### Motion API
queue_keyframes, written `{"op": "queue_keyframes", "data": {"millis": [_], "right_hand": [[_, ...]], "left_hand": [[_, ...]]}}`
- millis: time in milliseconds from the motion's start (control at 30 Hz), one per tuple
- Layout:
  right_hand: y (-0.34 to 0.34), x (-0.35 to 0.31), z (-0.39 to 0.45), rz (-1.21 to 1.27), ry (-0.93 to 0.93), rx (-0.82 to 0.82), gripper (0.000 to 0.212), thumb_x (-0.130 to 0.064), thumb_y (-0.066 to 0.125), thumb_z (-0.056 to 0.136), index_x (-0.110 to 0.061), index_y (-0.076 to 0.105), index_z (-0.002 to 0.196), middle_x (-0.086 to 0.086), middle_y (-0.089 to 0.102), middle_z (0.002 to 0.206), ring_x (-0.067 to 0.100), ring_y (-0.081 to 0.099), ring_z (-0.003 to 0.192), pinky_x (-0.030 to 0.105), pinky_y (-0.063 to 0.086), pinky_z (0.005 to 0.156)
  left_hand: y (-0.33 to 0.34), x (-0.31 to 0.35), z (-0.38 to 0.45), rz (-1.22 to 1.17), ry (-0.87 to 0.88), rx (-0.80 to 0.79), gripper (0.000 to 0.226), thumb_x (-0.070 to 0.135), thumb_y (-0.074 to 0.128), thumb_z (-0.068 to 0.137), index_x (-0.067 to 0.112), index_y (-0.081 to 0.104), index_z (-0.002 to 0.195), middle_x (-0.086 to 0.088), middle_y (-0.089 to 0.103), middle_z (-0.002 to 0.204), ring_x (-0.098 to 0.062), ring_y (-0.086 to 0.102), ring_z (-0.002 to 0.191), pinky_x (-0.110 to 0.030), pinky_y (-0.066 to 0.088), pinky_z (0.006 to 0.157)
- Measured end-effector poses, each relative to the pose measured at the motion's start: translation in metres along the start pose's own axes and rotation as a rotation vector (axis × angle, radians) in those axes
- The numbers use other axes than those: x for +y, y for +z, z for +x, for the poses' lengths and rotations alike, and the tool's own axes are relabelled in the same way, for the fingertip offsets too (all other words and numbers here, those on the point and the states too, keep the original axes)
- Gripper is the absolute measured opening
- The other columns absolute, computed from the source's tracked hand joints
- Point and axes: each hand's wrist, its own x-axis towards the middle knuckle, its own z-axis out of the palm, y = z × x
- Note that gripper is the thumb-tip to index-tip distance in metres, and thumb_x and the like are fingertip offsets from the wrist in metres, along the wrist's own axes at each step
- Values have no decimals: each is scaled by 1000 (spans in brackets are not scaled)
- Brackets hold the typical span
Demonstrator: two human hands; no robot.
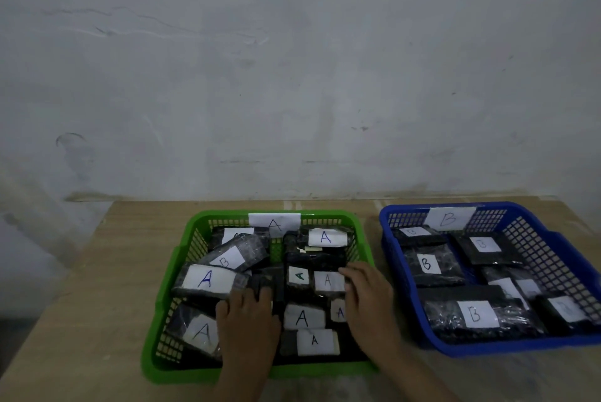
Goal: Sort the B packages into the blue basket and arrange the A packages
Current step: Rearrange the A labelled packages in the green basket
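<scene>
pretty dim overall, flat bluish light, no glare, my hands [312, 310] a bit blurry, soft shadows in the baskets [553, 239], edges bowed by wide-angle

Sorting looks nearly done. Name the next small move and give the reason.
Probably lift the B package out of the green basket and carry it to the blue basket. It is the only B label visible among the A labels. Both hands, left hand and right hand, rest on A packages nearer the front.
</scene>
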Motion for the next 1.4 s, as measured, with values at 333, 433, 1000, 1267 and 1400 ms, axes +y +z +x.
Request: {"op": "queue_keyframes", "data": {"millis": [333,433,1000,1267,1400], "right_hand": [[-2,28,-5,-38,-51,-139,53,5,32,90,-15,30,139,0,17,153,2,-10,134,15,-8,109],[-2,29,-6,8,-13,-135,53,5,31,90,-17,31,138,-3,19,152,0,-5,136,17,-2,110],[-5,29,-8,107,3,-108,39,-15,30,97,-20,36,135,-20,17,136,-6,5,132,-5,-3,97],[-2,25,-13,-5,-50,-64,34,-14,37,96,-19,48,127,-4,40,142,3,8,134,26,-1,113],[3,14,-12,-95,-81,-40,30,-19,42,95,-22,52,123,-3,46,138,13,20,138,31,-4,113]], "left_hand": [[-5,14,0,-393,299,128,42,22,79,64,20,64,103,-2,72,90,-28,62,84,-35,46,69],[1,23,3,-408,395,-9,39,28,57,86,32,49,123,10,58,124,-18,48,111,-29,32,86],[25,40,20,-425,551,-158,30,23,45,92,26,59,118,8,49,137,-15,43,112,-22,32,95],[-10,-19,0,-671,219,356,23,-1,76,67,12,70,85,-4,70,84,-13,58,80,-26,50,72],[-19,-55,-5,-584,84,484,16,19,59,78,7,69,80,-9,70,77,-23,58,73,-32,47,68]]}}
